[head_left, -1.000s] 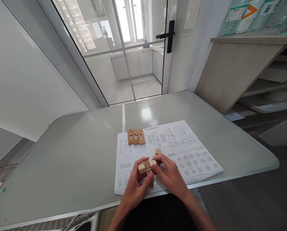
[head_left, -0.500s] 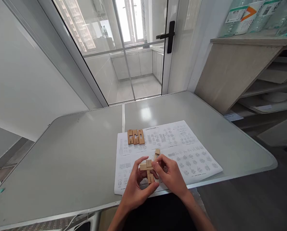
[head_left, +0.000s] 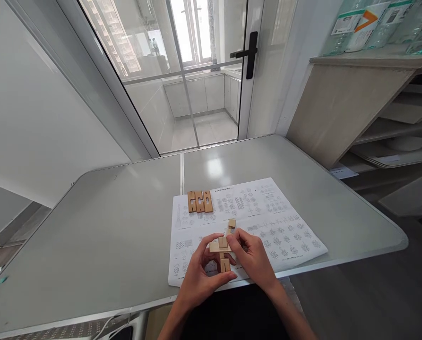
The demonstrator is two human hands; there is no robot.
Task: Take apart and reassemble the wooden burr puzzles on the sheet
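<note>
Left hand [head_left: 201,278] was curled half open round wooden blocks [head_left: 225,265], thumb at near end, finger at far end. Right hand [head_left: 253,257] was nearly closed, thumb and finger holding right end of cross block [head_left: 215,247]. Blocks were over near part of printed paper [head_left: 288,231] on grey counter [head_left: 107,231]. Another block [head_left: 232,223] lay just past right hand. Three flat wood pieces [head_left: 200,208] lay side by side, far left on paper.
</note>
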